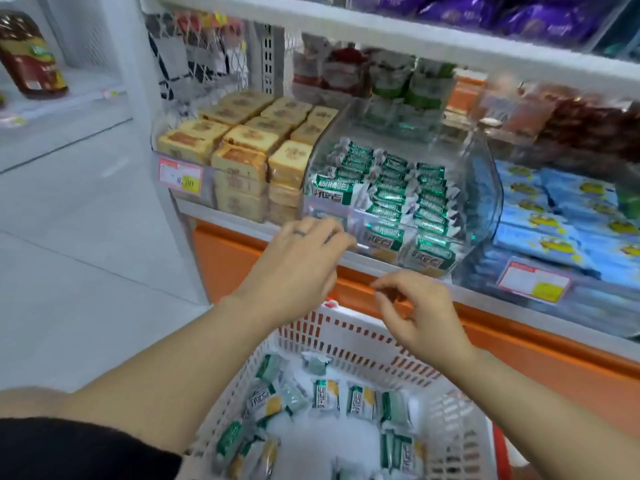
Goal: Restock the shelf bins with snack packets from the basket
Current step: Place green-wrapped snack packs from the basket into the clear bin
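A clear plastic shelf bin (486, 188) holds rows of green-and-white snack packets (391, 192). My left hand (298, 261), a ring on one finger, reaches to the bin's lower front edge, its bent fingertips touching or nearly touching it and holding nothing. My right hand (420, 308) hovers just below the shelf edge, over the basket's far rim, with its fingers loosely curled and nothing in them. Below my arms stands a white slotted basket (349, 329) with several of the same green packets (325, 398) lying loose on its bottom.
Stacked yellow cakes (242, 147) fill the bin to the left, behind a price tag (180, 176). Blue packets (561, 216) lie in the bin on the right. An orange shelf base (526, 362) runs behind the basket. Purple bags (485, 12) sit on the shelf above. Grey floor (86, 237) lies left.
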The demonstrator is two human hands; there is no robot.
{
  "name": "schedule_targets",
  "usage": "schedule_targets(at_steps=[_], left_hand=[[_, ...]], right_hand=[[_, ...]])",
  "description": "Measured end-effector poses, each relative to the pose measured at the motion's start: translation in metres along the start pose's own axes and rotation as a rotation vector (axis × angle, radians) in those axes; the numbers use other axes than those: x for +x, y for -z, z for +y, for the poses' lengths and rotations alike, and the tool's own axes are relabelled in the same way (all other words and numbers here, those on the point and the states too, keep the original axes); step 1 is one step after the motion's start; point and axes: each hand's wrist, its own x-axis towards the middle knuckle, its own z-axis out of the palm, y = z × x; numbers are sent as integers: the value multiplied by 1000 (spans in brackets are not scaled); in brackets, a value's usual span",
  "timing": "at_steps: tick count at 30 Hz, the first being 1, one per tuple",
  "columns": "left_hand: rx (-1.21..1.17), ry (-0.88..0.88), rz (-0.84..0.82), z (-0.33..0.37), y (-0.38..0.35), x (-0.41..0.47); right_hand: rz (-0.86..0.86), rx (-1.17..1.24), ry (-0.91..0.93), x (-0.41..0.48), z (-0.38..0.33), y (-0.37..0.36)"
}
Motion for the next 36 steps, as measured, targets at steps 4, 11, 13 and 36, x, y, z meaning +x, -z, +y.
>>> schedule_targets(at_steps=[4,11,13,36], left_hand=[[-79,-44,-409,26,-40,-41],[-114,208,-903,43,-152,-113],[-149,237,-980,50,-181,-132],[-555,520,-935,57,-182,-110]], right_hand=[[-371,-75,-182,-69,42,-53],[-1023,-225,-692,-166,133,-125],[-1143,-220,-781,-189,146,-141],[-735,737,-1249,-157,102,-109]])
